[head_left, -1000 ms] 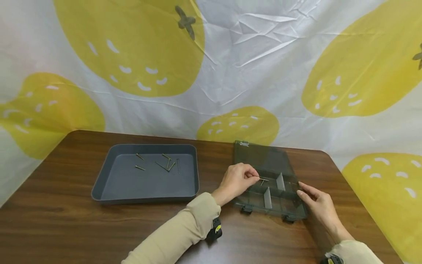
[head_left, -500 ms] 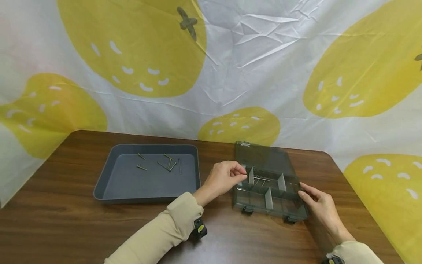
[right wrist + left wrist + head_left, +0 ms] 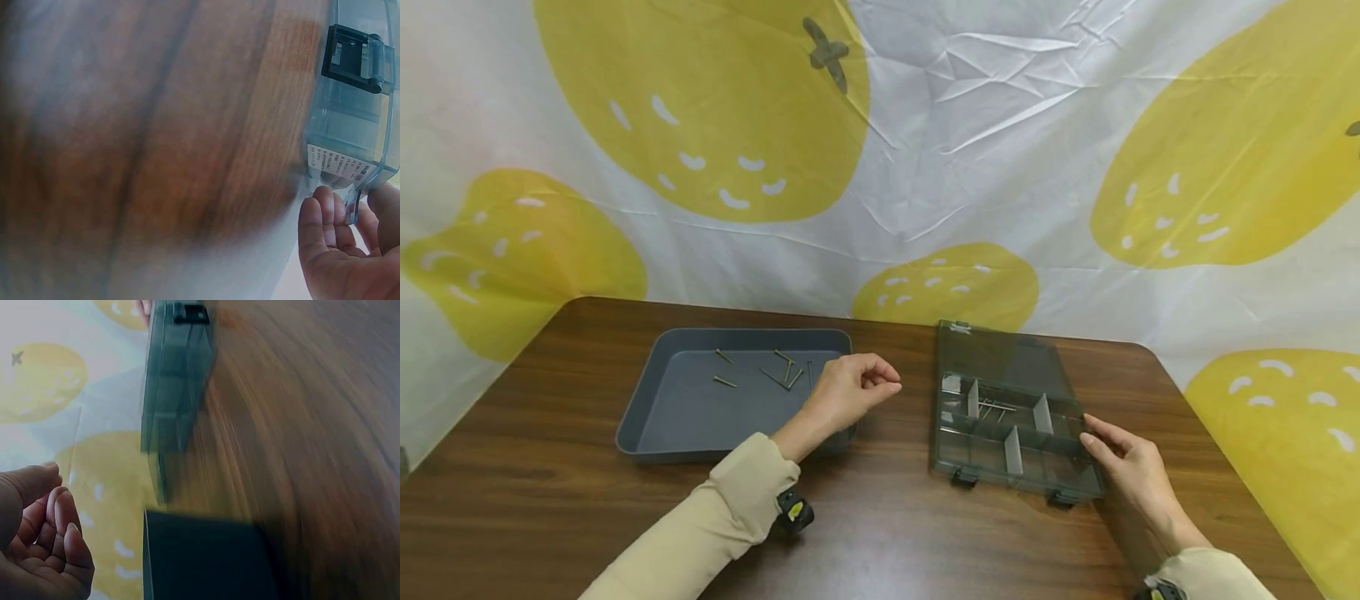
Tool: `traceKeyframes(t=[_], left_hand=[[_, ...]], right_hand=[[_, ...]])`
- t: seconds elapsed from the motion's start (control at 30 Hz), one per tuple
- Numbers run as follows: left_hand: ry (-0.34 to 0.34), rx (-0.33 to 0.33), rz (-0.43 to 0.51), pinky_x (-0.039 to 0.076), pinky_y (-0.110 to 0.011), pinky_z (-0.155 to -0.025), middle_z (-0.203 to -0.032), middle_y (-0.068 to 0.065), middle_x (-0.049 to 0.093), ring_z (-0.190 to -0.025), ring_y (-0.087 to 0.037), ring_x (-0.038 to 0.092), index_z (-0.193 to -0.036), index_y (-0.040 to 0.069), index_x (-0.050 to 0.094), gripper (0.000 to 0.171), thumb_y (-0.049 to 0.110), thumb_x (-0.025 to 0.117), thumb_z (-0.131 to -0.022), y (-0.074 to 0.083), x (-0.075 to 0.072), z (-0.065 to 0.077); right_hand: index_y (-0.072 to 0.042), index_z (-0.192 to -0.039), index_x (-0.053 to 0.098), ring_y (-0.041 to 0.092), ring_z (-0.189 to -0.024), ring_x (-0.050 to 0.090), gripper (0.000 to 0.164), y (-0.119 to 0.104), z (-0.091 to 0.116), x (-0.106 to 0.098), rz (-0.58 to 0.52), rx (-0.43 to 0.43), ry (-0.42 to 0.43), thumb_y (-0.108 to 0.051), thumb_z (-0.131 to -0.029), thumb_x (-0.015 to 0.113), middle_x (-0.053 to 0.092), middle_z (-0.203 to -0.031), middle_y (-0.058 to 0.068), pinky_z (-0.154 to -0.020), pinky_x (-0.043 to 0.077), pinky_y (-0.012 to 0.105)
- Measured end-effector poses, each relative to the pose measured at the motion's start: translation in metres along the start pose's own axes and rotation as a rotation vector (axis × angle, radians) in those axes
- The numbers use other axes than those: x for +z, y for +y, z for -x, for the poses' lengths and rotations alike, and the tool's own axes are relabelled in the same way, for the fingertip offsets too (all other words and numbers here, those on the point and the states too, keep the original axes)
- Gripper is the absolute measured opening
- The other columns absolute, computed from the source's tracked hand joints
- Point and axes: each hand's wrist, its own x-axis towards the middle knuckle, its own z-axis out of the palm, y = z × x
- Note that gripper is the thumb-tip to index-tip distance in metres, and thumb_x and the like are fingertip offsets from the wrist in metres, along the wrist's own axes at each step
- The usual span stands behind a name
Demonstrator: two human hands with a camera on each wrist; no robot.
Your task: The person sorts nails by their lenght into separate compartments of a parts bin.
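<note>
My left hand (image 3: 848,392) is above the right rim of the grey tray (image 3: 677,417), its fingers loosely curled. In the left wrist view the thumb and fingertips hold nothing. Several thin brass-coloured screws or nails (image 3: 725,382) lie scattered in the tray. My right hand (image 3: 1131,479) holds the right edge of a clear grey compartment box (image 3: 970,458), thumb on one side and fingers on the other in the right wrist view. The box's lid (image 3: 1000,358) is swung back. Several metal screws or nails (image 3: 997,407) lie in its rear middle compartment.
Pale dividers (image 3: 1012,450) stand inside the box, and dark latches (image 3: 964,478) sit along its front. The brown wooden table (image 3: 895,533) reaches back to a white curtain (image 3: 917,183) printed with yellow fruit.
My left hand has let go of a thin screw or nail over the box's rear middle compartment and moved left to the tray. My right hand has stayed at the box's edge.
</note>
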Motion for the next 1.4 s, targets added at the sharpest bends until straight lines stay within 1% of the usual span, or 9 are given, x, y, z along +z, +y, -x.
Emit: traceKeyframes(t=[0.2, 0.3, 0.4, 0.6, 0.7, 0.83, 1.1, 1.3, 1.4], left_hand=[[0.017, -0.026, -0.037, 0.045, -0.023, -0.059, -0.076, 0.003, 0.066, -0.064, -0.006, 0.055, -0.087, 0.015, 0.071, 0.007, 0.019, 0.072, -0.082, -0.014, -0.024, 0.005], [0.037, -0.032, -0.069, 0.044, -0.023, -0.058, -0.077, 0.002, 0.067, -0.064, -0.006, 0.055, -0.087, 0.013, 0.071, 0.008, 0.019, 0.072, -0.082, -0.024, -0.036, 0.006], [0.055, -0.054, -0.098, 0.044, -0.024, -0.058, -0.078, 0.001, 0.067, -0.065, -0.007, 0.055, -0.088, 0.012, 0.071, 0.009, 0.018, 0.072, -0.082, -0.036, -0.047, 0.007], [0.068, -0.102, -0.136, 0.044, -0.024, -0.059, -0.081, -0.003, 0.068, -0.067, -0.009, 0.057, -0.09, 0.01, 0.07, 0.01, 0.017, 0.07, -0.084, -0.057, -0.069, 0.01], [0.075, -0.125, -0.143, 0.044, -0.025, -0.058, -0.082, -0.006, 0.069, -0.067, -0.01, 0.058, -0.092, 0.008, 0.07, 0.011, 0.015, 0.07, -0.084, -0.068, -0.077, 0.011], [0.093, -0.155, -0.156, 0.046, -0.026, -0.061, -0.084, -0.008, 0.069, -0.07, -0.013, 0.061, -0.092, 0.006, 0.07, 0.012, 0.014, 0.069, -0.084, -0.08, -0.084, 0.013], [0.112, -0.214, -0.184, 0.046, -0.029, -0.069, -0.085, -0.009, 0.069, -0.075, -0.018, 0.062, -0.093, 0.005, 0.07, 0.013, 0.015, 0.069, -0.084, -0.095, -0.09, 0.018], [0.122, -0.195, -0.212, 0.046, -0.033, -0.07, -0.083, -0.01, 0.07, -0.074, -0.019, 0.063, -0.091, 0.004, 0.07, 0.013, 0.014, 0.069, -0.083, -0.1, -0.092, 0.018], [0.12, -0.19, -0.223, 0.046, -0.04, -0.079, -0.082, -0.01, 0.069, -0.073, -0.019, 0.063, -0.092, 0.003, 0.069, 0.014, 0.013, 0.07, -0.082, -0.102, -0.092, 0.018]], right_hand=[[0.005, -0.131, 0.051, -0.021, -0.092, 0.046, 0.047, 0.0, -0.001, 0.0, 0.003, 0.003, -0.004, -0.027, -0.096, 0.055, 0.053, -0.127, 0.028, -0.07, 0.042, 0.004], [0.005, -0.131, 0.051, -0.02, -0.093, 0.047, 0.047, 0.001, -0.001, 0.0, 0.005, 0.001, -0.003, -0.027, -0.095, 0.055, 0.053, -0.127, 0.027, -0.07, 0.042, 0.004], [0.005, -0.131, 0.051, -0.019, -0.093, 0.048, 0.048, 0.0, -0.001, 0.0, 0.001, 0.004, -0.004, -0.027, -0.095, 0.055, 0.053, -0.127, 0.027, -0.07, 0.042, 0.004], [0.005, -0.13, 0.051, -0.02, -0.093, 0.048, 0.047, 0.0, -0.001, 0.0, -0.002, -0.001, -0.004, -0.026, -0.095, 0.055, 0.053, -0.126, 0.028, -0.07, 0.042, 0.004], [0.006, -0.13, 0.051, -0.022, -0.092, 0.045, 0.046, -0.001, -0.001, 0.001, -0.003, -0.01, 0.0, -0.025, -0.096, 0.054, 0.053, -0.126, 0.029, -0.07, 0.042, 0.003], [0.007, -0.129, 0.051, -0.027, -0.09, 0.039, 0.045, -0.002, -0.001, 0.0, -0.003, -0.019, 0.005, -0.022, -0.096, 0.055, 0.052, -0.127, 0.03, -0.07, 0.042, 0.003], [0.008, -0.128, 0.052, -0.027, -0.09, 0.039, 0.043, -0.002, 0.0, 0.0, 0.002, -0.038, 0.01, -0.021, -0.095, 0.055, 0.052, -0.125, 0.031, -0.069, 0.042, 0.003], [0.008, -0.127, 0.052, -0.027, -0.089, 0.039, 0.043, 0.0, 0.0, 0.001, 0.011, -0.049, 0.015, -0.02, -0.095, 0.056, 0.052, -0.125, 0.032, -0.069, 0.042, 0.004], [0.008, -0.127, 0.053, -0.027, -0.089, 0.039, 0.043, 0.001, 0.0, 0.001, 0.011, -0.05, 0.015, -0.02, -0.095, 0.056, 0.052, -0.125, 0.032, -0.068, 0.042, 0.004]])
